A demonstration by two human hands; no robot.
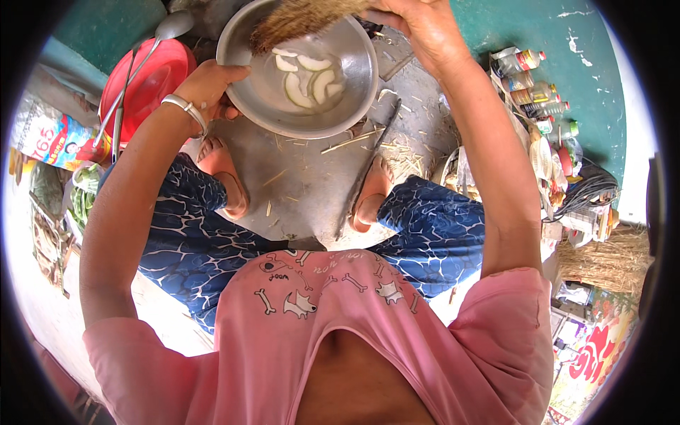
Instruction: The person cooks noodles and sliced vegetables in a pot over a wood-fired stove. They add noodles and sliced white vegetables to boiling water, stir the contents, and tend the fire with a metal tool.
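My left hand (218,87) grips the rim of a wide metal basin (297,123) at its left side, thumb over the edge and fingers beneath. Several pale, curved slices of a green-skinned vegetable (299,95) lie in what looks like shallow water at the bottom. In my right hand (419,21) is a brown bristly brush or whisk (308,21), held at the top of the view. Its bristle end reaches over the upper left part of the basin. The basin's far edge is partly hidden behind the brush.
A red plastic basin (154,74) stands at the left, with a metal ladle (175,24) across it. Several bottles (526,79) line a green surface at the right. A dark stick (380,143) and straw (409,154) lie on the concrete floor near my feet. Green vegetables (82,196) sit at far left.
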